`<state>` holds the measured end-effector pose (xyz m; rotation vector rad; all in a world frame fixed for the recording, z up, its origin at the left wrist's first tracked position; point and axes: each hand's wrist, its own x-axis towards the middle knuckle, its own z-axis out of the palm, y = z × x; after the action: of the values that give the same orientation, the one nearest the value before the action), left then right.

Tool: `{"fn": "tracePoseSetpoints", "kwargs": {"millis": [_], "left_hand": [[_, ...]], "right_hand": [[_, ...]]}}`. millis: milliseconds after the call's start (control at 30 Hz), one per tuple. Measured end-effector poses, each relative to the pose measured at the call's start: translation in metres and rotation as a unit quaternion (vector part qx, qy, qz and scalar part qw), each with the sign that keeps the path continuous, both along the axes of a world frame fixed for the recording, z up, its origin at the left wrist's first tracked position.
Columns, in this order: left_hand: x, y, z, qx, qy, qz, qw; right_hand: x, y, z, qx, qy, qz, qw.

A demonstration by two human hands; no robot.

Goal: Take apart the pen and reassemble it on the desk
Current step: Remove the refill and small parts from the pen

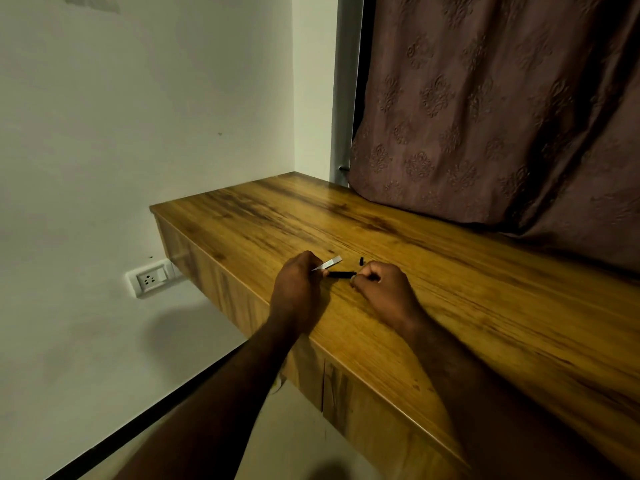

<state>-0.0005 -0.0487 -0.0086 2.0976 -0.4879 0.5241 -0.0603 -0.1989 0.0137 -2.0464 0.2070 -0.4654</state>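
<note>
A black pen barrel (341,274) stretches between my two hands just above the wooden desk (450,271). My left hand (299,282) pinches its left end and also holds a pale silver pen part (330,264) that sticks out up and to the right. My right hand (384,289) is curled around the barrel's right end, with its fingertips hiding that end. A small black pen piece (361,261) lies on the desk just beyond the hands, apart from them.
A brown patterned curtain (502,116) drapes onto the desk's far right side. The desk's left edge drops off beside a white wall with a socket plate (151,278). Cabinet doors (363,403) sit under the desk's front edge.
</note>
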Motion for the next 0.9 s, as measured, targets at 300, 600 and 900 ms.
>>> {"fn": "tracePoseSetpoints", "kwargs": {"millis": [300,600,900], "left_hand": [[0.001,0.0,0.001,0.004,0.006,-0.015,1.0],[-0.005,0.001,0.004,0.059,-0.057,-0.041,0.996],[-0.008,-0.003,0.009,0.15,-0.119,-0.075,0.979]], "right_hand": [[-0.003,0.003,0.002,-0.162,0.015,-0.001,0.987],[0.002,-0.021,0.005,0.185,0.026,0.014,0.982],[0.005,-0.018,0.013,0.242,0.093,0.051,0.964]]}}
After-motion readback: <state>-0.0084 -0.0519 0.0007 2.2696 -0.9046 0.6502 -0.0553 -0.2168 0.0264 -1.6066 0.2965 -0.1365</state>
